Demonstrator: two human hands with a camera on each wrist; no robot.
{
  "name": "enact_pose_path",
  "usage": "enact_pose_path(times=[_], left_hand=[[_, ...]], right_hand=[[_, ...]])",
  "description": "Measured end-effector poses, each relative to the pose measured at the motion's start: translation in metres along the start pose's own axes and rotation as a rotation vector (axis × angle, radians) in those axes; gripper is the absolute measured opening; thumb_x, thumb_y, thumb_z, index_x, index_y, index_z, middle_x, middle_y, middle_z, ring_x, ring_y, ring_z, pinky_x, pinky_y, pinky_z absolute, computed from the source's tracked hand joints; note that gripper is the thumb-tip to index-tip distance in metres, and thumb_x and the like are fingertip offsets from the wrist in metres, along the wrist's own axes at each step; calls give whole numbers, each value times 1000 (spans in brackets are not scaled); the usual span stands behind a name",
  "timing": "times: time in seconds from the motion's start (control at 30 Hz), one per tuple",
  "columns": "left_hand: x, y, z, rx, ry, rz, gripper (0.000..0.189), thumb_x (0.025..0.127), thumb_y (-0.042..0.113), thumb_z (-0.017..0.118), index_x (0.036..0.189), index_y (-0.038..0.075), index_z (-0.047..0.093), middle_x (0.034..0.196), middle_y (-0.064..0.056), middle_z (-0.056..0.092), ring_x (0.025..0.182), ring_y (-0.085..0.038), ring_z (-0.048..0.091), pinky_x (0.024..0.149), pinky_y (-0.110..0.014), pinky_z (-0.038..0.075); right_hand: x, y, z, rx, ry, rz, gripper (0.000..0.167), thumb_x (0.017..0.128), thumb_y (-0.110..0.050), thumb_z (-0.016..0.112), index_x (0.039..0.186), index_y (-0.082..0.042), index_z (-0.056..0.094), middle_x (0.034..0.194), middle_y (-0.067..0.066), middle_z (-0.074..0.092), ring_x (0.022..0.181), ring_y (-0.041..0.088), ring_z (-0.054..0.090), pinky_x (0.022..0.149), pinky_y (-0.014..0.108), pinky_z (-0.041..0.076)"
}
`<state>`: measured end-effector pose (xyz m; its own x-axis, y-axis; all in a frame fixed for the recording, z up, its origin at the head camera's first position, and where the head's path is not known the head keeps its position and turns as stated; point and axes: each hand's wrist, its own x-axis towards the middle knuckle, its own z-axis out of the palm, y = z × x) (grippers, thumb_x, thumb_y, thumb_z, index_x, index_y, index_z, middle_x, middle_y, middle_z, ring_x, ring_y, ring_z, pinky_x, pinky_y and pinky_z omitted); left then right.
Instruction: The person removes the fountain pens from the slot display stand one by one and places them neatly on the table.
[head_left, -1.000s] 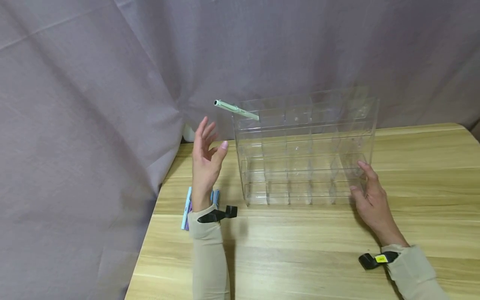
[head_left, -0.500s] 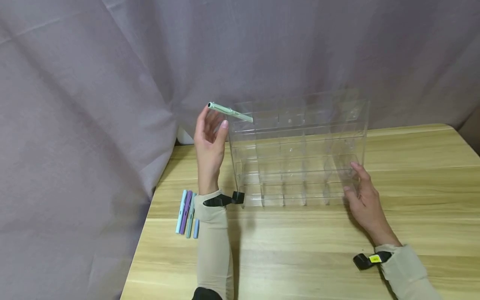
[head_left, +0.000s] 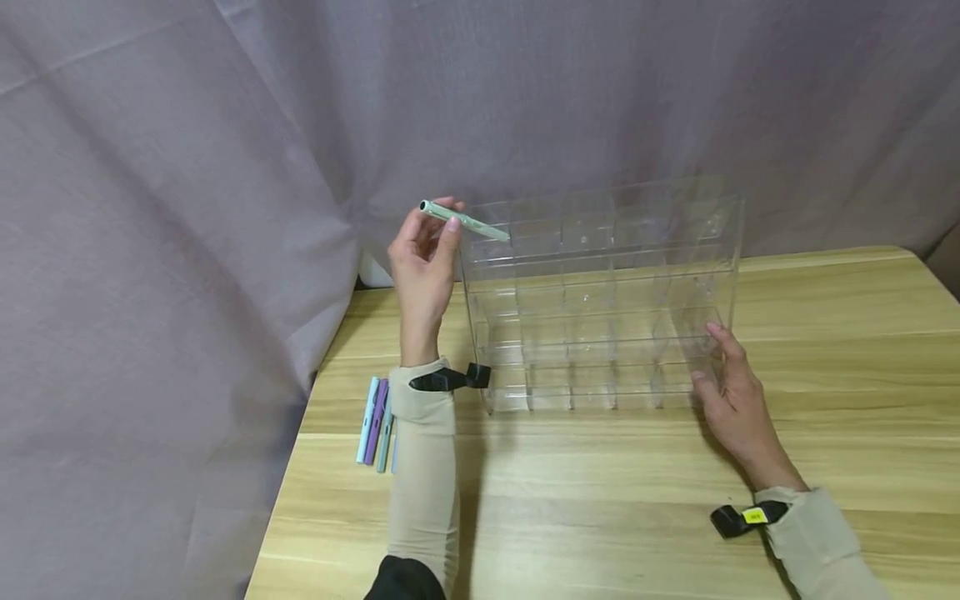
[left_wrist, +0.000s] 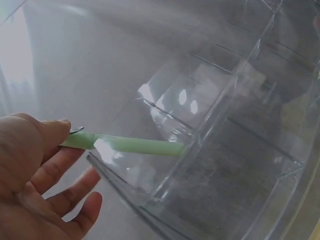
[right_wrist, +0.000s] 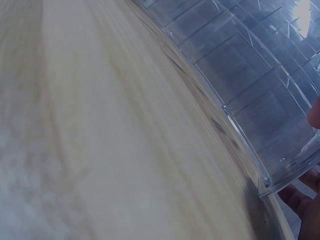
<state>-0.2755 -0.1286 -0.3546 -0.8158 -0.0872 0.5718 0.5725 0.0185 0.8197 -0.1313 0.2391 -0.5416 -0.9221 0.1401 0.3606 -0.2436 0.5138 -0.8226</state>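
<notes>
A clear tiered organizer point(head_left: 592, 308) with many small compartments stands on the table. A light green pen point(head_left: 480, 227) leans in its top left compartment, its capped end jutting out past the left side. My left hand point(head_left: 426, 267) pinches that capped end between thumb and fingers; in the left wrist view the pen point(left_wrist: 140, 146) slants behind the clear wall, its lower tip inside the compartment. My right hand point(head_left: 738, 404) grips the organizer's lower right side, thumb at the front. In the right wrist view only some fingers point(right_wrist: 300, 200) show round the organizer's corner point(right_wrist: 265, 190).
Several pens point(head_left: 375, 425), light blue, purple, green and blue, lie side by side on the wooden table point(head_left: 585, 517), partly hidden by my left sleeve. A grey curtain point(head_left: 562, 92) hangs behind the table and down its left side.
My left hand has moved up to the green pen, its fingers closing from spread to a pinch on the capped end. The right hand keeps its grip on the organizer.
</notes>
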Motion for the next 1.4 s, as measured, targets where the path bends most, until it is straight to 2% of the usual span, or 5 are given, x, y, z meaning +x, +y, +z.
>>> enact_pose_path(times=[0.13, 0.33, 0.6, 1.1, 1.4], left_hand=[[0, 6, -4, 11, 37, 40, 30, 104, 11, 71, 130, -2, 70, 125, -23, 77, 108, -11, 76, 88, -26, 57], [-11, 15, -21, -14, 100, 114, 30, 104, 9, 71, 131, -2, 70, 128, -20, 78, 123, -25, 75, 108, -36, 59], [-41, 29, -58, -71, 184, 118, 26, 103, 1, 68, 128, -2, 72, 117, -8, 83, 108, -18, 79, 94, -28, 63], [-78, 44, -144, -24, 82, 47, 50, 104, -6, 62, 153, -1, 53, 111, -16, 79, 92, -21, 81, 94, -32, 65], [-85, 32, -178, 257, -14, -74, 50, 104, -1, 64, 153, 9, 56, 109, -6, 82, 86, -9, 81, 86, -24, 65]], right_hand=[[3, 0, -1, -9, -8, 9, 74, 100, 0, 53, 167, -22, 29, 174, 28, 28, 149, 71, 30, 117, 88, 22], [4, -1, -1, -4, -3, 8, 75, 99, 1, 55, 166, -22, 30, 174, 30, 28, 151, 69, 30, 121, 85, 20], [3, -1, -1, 7, -2, -3, 75, 99, 2, 55, 166, -21, 31, 174, 29, 30, 154, 66, 28, 124, 83, 19], [3, -2, -5, 2, 0, 11, 73, 101, -2, 53, 167, -22, 29, 175, 27, 27, 156, 64, 26, 124, 83, 17], [1, -1, -3, 4, 5, 12, 73, 101, -1, 53, 167, -22, 30, 175, 27, 28, 155, 65, 26, 123, 84, 18]])
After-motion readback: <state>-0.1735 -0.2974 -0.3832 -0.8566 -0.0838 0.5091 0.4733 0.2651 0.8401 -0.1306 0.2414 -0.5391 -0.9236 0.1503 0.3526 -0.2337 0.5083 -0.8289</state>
